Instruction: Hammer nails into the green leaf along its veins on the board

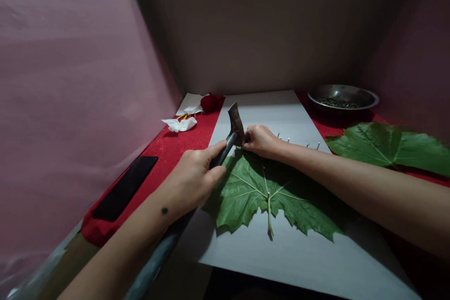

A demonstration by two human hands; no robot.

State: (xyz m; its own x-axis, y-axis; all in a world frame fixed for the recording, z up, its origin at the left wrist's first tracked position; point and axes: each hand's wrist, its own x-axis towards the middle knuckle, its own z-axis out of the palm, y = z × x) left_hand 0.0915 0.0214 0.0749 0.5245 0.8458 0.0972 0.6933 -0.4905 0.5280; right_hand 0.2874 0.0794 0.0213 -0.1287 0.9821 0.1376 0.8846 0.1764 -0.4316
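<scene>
My left hand (191,178) is wrapped around the dark handle of an axe (236,124), whose rusty head is raised at the far edge of a large green leaf (242,192). The long handle runs back under my left forearm. My right hand (262,140) is pinched closed right beside the axe head, at the leaf's far tip; what its fingers hold is too small and hidden to make out. The leaf lies spread on a white board (260,108), stem toward me, with a nail (268,194) at its vein junction. Several nails (308,146) stand upright behind my right forearm.
A metal bowl (372,99) of small nails stands at the back right, with another leaf (390,145) before it. On the red cloth (183,150) at left lie a black phone (126,187), crumpled tissue (181,124) and a red round item (211,102). Pink sheeting (77,79) rises at left.
</scene>
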